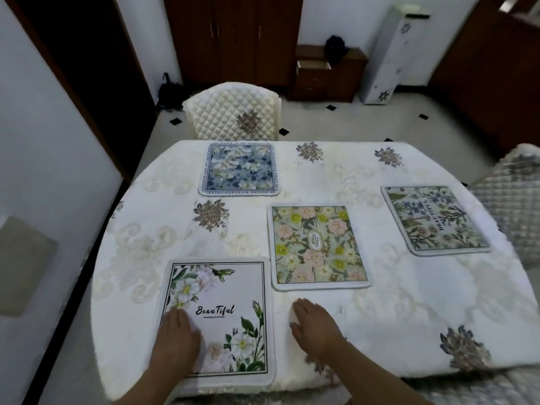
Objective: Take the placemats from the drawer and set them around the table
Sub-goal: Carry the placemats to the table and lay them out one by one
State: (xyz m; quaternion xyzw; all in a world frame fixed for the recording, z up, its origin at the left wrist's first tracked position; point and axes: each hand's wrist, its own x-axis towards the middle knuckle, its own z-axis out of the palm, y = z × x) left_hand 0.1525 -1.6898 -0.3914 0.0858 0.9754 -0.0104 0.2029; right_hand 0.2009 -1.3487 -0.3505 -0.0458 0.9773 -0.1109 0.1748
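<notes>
Four mats are lying on the table (380,317): white mat (230,311) at the near-left edge, blue mat (239,169) at the far side by the chair (232,112), green mat (435,219) at the right w/ a second chair (508,206) beside it, pink mat (318,244) sitting mid-table, not at any seat. Left hand (176,336) is resting flat on the white mat's left part, fingers spread, gripping nothing. Right hand (317,324) is lying palm-down on the cloth just right of that mat, apart from the left, also holding nothing. Mats are probably light, thin and floppy, w/ a soft pile edge; prob. best slid flat under a palm or pinched at a corner. The padded cloth could bunch if dragged. Pink mat is likely needing a seat on the near-right. Near table edge is being cut off by the frame; the drawer (314,65) at the far cabinet is looking open, contents too small to tell.
</notes>
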